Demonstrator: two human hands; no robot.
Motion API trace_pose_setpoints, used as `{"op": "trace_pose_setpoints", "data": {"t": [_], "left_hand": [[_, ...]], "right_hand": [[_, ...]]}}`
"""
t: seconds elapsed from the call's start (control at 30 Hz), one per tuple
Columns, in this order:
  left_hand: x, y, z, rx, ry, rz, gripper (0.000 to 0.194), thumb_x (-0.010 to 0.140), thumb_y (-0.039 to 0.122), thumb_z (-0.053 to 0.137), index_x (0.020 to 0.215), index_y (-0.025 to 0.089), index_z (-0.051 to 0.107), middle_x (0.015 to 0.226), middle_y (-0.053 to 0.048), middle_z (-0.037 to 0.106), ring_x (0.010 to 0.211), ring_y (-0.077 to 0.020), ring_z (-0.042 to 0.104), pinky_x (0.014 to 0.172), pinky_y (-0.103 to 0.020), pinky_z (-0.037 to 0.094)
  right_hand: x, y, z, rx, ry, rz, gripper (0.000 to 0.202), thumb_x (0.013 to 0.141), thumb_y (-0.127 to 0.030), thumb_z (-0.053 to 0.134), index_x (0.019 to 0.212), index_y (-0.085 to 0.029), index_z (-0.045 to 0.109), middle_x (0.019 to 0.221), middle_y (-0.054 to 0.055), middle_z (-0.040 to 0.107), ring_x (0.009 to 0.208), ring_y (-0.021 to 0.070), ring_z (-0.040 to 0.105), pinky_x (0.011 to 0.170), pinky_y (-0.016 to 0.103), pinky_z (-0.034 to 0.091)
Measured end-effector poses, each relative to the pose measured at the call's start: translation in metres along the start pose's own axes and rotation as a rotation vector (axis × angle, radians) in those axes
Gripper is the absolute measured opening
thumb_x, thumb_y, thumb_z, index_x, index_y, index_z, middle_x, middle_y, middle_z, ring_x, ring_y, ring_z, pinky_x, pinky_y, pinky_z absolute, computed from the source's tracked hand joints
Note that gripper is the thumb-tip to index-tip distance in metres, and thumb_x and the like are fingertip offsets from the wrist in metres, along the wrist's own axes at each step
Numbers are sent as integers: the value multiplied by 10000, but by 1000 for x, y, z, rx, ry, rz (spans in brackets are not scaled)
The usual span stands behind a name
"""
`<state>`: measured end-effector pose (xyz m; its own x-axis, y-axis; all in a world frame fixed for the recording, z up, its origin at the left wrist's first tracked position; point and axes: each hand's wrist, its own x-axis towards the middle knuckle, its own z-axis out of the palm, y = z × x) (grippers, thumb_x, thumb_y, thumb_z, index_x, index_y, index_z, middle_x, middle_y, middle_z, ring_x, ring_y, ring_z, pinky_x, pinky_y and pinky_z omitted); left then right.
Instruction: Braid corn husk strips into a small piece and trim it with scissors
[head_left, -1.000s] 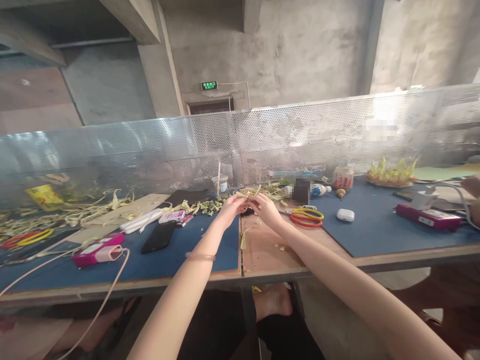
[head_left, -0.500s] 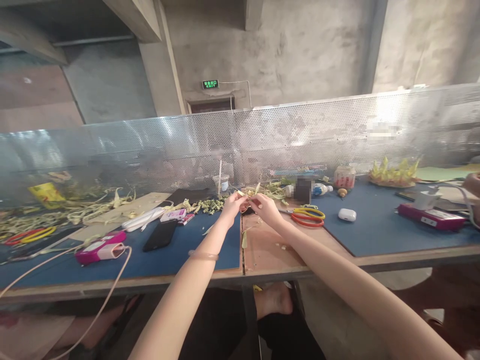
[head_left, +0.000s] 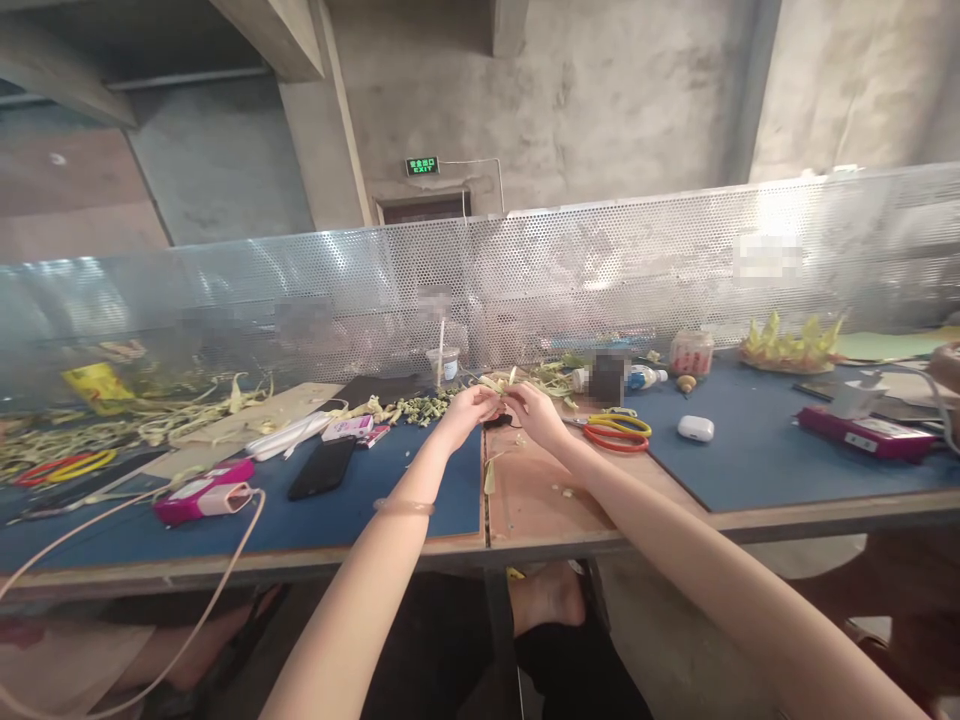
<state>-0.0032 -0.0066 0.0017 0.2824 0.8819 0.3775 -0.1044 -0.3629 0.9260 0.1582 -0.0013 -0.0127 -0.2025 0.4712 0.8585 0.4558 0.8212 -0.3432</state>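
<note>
a cluttered table (head_left: 555, 512) spans the lower middle of the frame, with a heap of pale plant strips (head_left: 79, 436) at the left. near the center, the person's left hand (head_left: 465, 412) and right hand (head_left: 534, 410) are close together, fingers pinched on a pale green piece (head_left: 491, 383). scissors (head_left: 616, 432) lie right of them, a black phone (head_left: 322, 467) left, and a small white case (head_left: 696, 429) farther right.
</note>
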Motion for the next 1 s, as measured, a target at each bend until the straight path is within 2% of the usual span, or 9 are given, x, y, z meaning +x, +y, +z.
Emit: {"op": "trace_pose_setpoints", "data": {"t": [0.1,0.3,0.47,0.7,0.8,1.0], "left_hand": [[1,-1,0,7,-4,0,275,651,328,725,790,137,586,742,-13,640,707,-113,618,770,-294,463],[-2,1,3,51,-19,-29,260,664,307,720,817,118,628,765,-71,673,733,-147,633,754,-311,473],[-2,3,3,87,17,-38,222,676,305,706,794,130,639,755,-66,681,730,-152,637,749,-310,483],[-2,5,5,129,22,-69,219,658,304,715,771,131,640,719,-58,683,690,-147,640,736,-310,483],[-2,5,5,140,26,-75,227,655,309,714,776,133,638,732,-64,687,699,-153,644,734,-312,485],[-3,4,5,168,16,-90,214,657,311,708,770,141,642,735,-67,693,713,-165,649,709,-302,484]], "right_hand": [[2,-3,-4,37,4,29,230,902,-336,446,902,-148,578,855,22,589,787,131,562,737,326,463],[2,-6,-4,147,26,137,201,873,-330,501,878,-148,586,859,21,592,801,136,561,763,342,459],[1,-1,2,311,76,311,281,874,-318,508,1095,-144,515,911,29,587,761,133,581,703,328,495],[4,9,1,468,26,539,291,878,-346,498,1080,-138,526,962,48,587,790,139,590,679,316,511],[3,9,-1,483,-9,558,294,881,-356,492,1074,-137,530,972,50,586,804,143,589,696,326,507],[3,5,-7,434,-104,479,223,853,-336,538,881,-119,583,863,18,598,776,136,580,707,320,485]]}}
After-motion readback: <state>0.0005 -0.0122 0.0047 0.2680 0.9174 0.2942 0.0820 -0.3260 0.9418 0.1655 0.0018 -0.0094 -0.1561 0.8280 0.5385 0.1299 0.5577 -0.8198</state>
